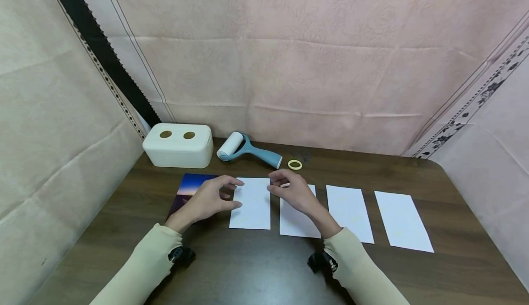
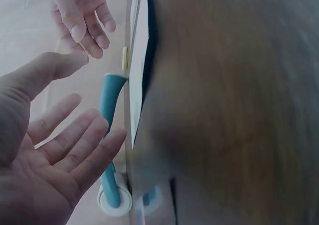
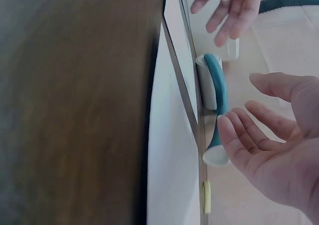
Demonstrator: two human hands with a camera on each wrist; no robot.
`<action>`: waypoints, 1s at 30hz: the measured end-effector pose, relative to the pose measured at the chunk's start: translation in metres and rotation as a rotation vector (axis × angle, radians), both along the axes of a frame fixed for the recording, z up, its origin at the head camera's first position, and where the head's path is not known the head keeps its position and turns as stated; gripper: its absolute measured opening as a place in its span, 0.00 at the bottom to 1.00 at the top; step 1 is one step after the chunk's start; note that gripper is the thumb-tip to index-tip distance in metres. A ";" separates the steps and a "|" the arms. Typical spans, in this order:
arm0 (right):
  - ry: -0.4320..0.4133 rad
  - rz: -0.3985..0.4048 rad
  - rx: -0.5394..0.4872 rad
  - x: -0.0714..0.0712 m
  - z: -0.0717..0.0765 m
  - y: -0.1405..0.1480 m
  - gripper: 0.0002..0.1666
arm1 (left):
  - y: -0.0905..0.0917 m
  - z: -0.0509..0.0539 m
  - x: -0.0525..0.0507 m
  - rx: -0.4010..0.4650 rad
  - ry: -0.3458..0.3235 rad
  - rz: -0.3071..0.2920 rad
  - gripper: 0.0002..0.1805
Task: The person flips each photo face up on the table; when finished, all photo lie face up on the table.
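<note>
Both hands hover over the table with relaxed, parted fingers and nothing in them. In the head view the left hand (image 1: 210,198) is at the left edge of a white sheet (image 1: 253,208), over a dark blue picture card (image 1: 191,184) that it partly covers. The right hand (image 1: 294,192) is above the gap between that sheet and a second white sheet (image 1: 295,222), which its wrist partly hides. In the left wrist view the left hand (image 2: 60,145) has its fingers spread; in the right wrist view the right hand (image 3: 274,130) looks the same.
Two more white sheets (image 1: 349,211) (image 1: 404,221) lie to the right. Behind are a white box (image 1: 178,151) with two holes, a blue-handled lint roller (image 1: 260,153) and a yellow tape ring (image 1: 295,165). Fabric (image 1: 297,80) hangs behind the brown table (image 1: 248,268).
</note>
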State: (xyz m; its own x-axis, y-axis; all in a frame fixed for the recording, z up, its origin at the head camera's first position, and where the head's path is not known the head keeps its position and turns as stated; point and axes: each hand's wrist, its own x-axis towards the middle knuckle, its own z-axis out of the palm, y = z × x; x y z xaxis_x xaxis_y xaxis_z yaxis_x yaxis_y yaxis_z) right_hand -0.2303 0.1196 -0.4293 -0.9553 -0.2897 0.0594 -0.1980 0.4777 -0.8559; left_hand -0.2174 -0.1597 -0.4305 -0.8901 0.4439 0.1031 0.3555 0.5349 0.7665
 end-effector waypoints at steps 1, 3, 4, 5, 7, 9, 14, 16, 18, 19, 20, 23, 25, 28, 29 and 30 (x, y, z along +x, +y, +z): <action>-0.005 0.000 -0.002 0.000 -0.001 0.002 0.20 | 0.002 0.000 0.000 -0.012 -0.006 -0.008 0.28; -0.016 0.007 -0.005 0.000 -0.002 0.006 0.20 | 0.006 -0.001 0.000 -0.030 -0.016 -0.026 0.30; -0.021 0.012 -0.005 0.000 -0.002 0.007 0.20 | 0.008 -0.001 0.000 -0.042 -0.020 -0.034 0.30; -0.027 0.017 -0.004 0.000 -0.002 0.008 0.19 | 0.009 -0.001 0.000 -0.051 -0.022 -0.044 0.31; -0.036 0.030 0.001 0.000 -0.004 0.009 0.19 | 0.012 -0.001 0.000 -0.074 -0.024 -0.066 0.32; -0.044 0.040 0.007 -0.001 -0.005 0.011 0.19 | 0.014 -0.002 0.000 -0.094 -0.029 -0.086 0.33; -0.068 0.069 0.016 0.000 -0.010 0.013 0.19 | 0.015 -0.003 0.000 -0.123 -0.047 -0.104 0.34; -0.070 0.087 0.016 0.000 -0.012 0.014 0.19 | 0.015 -0.005 0.000 -0.134 -0.052 -0.107 0.33; -0.066 0.105 0.013 0.000 -0.013 0.015 0.18 | 0.015 -0.006 0.000 -0.148 -0.056 -0.112 0.32; -0.065 0.112 0.011 0.000 -0.014 0.015 0.18 | 0.016 -0.007 0.000 -0.156 -0.055 -0.116 0.32; -0.063 0.117 0.011 0.000 -0.014 0.015 0.18 | 0.016 -0.008 0.000 -0.163 -0.054 -0.120 0.31; -0.057 0.128 0.010 -0.001 -0.016 0.016 0.18 | 0.018 -0.008 0.000 -0.178 -0.056 -0.126 0.31; -0.057 0.129 0.011 -0.001 -0.017 0.017 0.18 | 0.019 -0.009 0.000 -0.190 -0.051 -0.133 0.31; -0.046 0.126 0.021 0.000 -0.017 0.016 0.18 | 0.021 -0.009 0.000 -0.226 -0.030 -0.143 0.32; -0.044 0.123 0.029 0.000 -0.018 0.016 0.18 | 0.022 -0.009 0.000 -0.239 -0.017 -0.146 0.32; -0.039 0.122 0.035 0.000 -0.018 0.015 0.18 | 0.023 -0.009 0.001 -0.254 -0.009 -0.147 0.33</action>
State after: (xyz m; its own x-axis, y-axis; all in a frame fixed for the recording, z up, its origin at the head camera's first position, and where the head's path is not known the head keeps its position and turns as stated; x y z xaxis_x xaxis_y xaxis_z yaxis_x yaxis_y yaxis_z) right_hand -0.2304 0.1345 -0.4476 -0.9144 -0.4047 0.0110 -0.2235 0.4819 -0.8472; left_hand -0.2164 -0.1367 -0.4398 -0.8149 0.5785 -0.0354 0.4370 0.6534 0.6181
